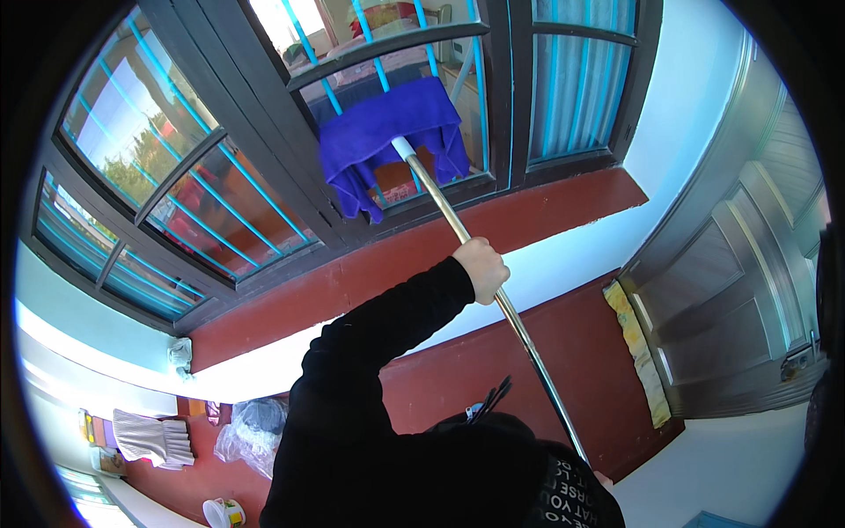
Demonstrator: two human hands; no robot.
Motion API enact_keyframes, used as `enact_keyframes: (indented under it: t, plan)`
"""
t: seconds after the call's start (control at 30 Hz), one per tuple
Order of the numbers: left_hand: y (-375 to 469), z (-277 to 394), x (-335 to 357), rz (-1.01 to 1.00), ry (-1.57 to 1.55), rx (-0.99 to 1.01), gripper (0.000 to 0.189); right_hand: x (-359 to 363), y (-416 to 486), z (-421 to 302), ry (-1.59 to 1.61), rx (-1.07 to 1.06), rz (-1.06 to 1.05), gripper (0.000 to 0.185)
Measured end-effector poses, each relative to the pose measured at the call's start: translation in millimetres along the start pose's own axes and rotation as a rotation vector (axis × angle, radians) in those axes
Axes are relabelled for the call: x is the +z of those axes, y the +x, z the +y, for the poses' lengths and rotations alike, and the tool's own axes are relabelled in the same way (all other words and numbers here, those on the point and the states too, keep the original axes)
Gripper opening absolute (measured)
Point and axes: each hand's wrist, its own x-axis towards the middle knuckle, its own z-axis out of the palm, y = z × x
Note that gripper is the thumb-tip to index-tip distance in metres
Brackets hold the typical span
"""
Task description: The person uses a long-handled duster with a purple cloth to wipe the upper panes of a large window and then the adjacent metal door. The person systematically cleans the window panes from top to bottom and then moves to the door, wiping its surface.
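Observation:
A purple cloth point(389, 125) is draped over the head of a pole and lies against a lower window pane point(462, 86). A white socket joins the cloth-covered head to the metal pole point(455, 221), which slants down to the right. My left hand point(482, 269) is closed around the middle of that pole, its black sleeve reaching up from below. Only a small part of my right hand point(603, 480) shows, at the pole's lower end beside the black top; its fingers are mostly hidden.
Dark window frames with blue bars stand above a red sill point(416, 254). A panelled door point(719, 284) is on the right, with a rolled yellowish cloth point(637, 353) at its foot. Lower left are a plastic bag point(254, 432), a covered item point(152, 439) and a white bucket point(223, 513).

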Motion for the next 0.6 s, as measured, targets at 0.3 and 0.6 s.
enact_keyframes:
  t: [0.3, 0.6]
  plan:
    - [9, 65, 105, -0.15, -0.313, 0.064, 0.019, 25, -62, 132, -0.355, 0.176, -0.088, 0.025]
    - [12, 64, 88, -0.12, -0.314, 0.053, 0.014, -17, -60, 56, -0.39, 0.159, 0.147, 0.017]
